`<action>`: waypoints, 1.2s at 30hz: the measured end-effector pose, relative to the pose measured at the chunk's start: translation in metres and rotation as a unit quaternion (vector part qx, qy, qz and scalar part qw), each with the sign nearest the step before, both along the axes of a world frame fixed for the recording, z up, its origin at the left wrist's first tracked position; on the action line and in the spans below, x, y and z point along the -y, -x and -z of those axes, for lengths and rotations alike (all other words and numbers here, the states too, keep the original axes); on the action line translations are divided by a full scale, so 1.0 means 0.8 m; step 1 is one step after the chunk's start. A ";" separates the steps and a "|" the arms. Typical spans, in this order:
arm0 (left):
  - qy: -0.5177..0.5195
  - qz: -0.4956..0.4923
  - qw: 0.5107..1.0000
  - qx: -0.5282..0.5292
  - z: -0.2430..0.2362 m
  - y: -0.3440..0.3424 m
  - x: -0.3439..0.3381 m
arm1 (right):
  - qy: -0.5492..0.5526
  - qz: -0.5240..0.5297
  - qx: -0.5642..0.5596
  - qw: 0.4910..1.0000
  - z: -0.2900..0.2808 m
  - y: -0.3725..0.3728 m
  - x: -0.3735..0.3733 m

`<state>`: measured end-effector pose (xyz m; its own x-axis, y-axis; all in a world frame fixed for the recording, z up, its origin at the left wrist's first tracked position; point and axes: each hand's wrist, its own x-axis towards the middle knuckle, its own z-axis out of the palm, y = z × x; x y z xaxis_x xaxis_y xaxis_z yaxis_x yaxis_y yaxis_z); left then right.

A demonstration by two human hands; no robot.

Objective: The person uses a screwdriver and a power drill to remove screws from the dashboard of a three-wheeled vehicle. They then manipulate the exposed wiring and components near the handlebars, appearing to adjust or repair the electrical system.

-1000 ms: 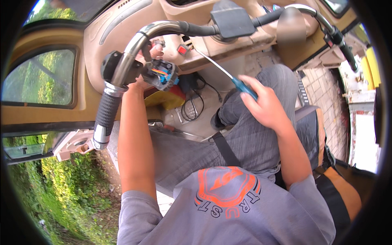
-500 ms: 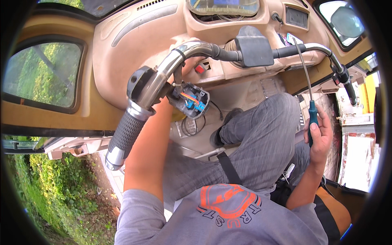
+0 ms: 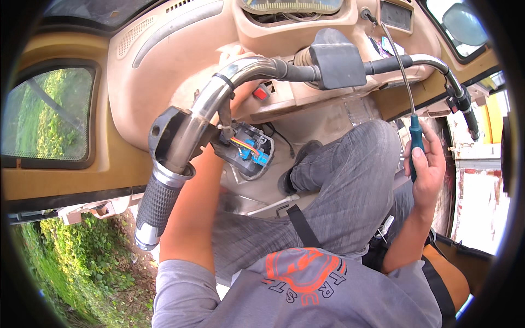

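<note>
My left arm reaches up behind the chrome handlebar [image 3: 203,101], with my left hand [image 3: 243,90] against the beige dashboard [image 3: 158,82] beside a red switch [image 3: 261,92]; its fingers are mostly hidden. Below the left bend hangs an opened switch housing [image 3: 254,164] with colored wires and blue connectors, above my left forearm. My right hand [image 3: 425,161] is closed round the teal handle of a screwdriver [image 3: 414,134], its long shaft pointing up toward the right part of the dashboard, over the bar.
The black-ribbed left grip [image 3: 156,213] is near my arm; the right grip [image 3: 469,122] is at far right. An instrument panel [image 3: 290,7] tops the dashboard. My bent knee [image 3: 372,142] is under the bar, and black cable [image 3: 284,139] lies on the floor. Greenery shows outside left.
My right hand has risen to the right and turned the screwdriver from slanting up-left to nearly upright. My left arm stays behind the bar. The view now takes in more dashboard.
</note>
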<state>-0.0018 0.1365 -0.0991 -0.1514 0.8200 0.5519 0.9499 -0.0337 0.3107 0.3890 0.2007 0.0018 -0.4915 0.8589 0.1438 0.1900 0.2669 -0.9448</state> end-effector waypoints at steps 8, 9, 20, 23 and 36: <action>0.073 0.011 0.993 -0.096 -0.027 0.001 0.002 | 0.013 -0.019 -0.013 1.000 0.009 -0.006 0.002; 0.085 0.008 0.993 -0.084 -0.033 -0.001 0.002 | 0.019 -0.020 -0.014 1.000 0.010 -0.008 0.002; 0.170 -0.071 0.982 -0.037 0.023 0.018 -0.033 | 0.042 -0.021 -0.041 0.998 0.019 0.004 -0.002; 0.215 -0.077 0.973 -0.023 0.013 0.013 -0.039 | 0.041 -0.034 -0.056 0.997 0.015 0.013 -0.003; 0.351 -0.121 0.927 -0.056 -0.023 -0.005 -0.047 | 0.041 -0.043 -0.086 0.995 0.017 0.011 -0.021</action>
<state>0.0025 0.1739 -0.0807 -0.3511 0.9327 -0.0820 0.9312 0.3570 0.0736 0.3801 0.2179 -0.0115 -0.5378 0.8272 0.1629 0.0034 0.1953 -0.9807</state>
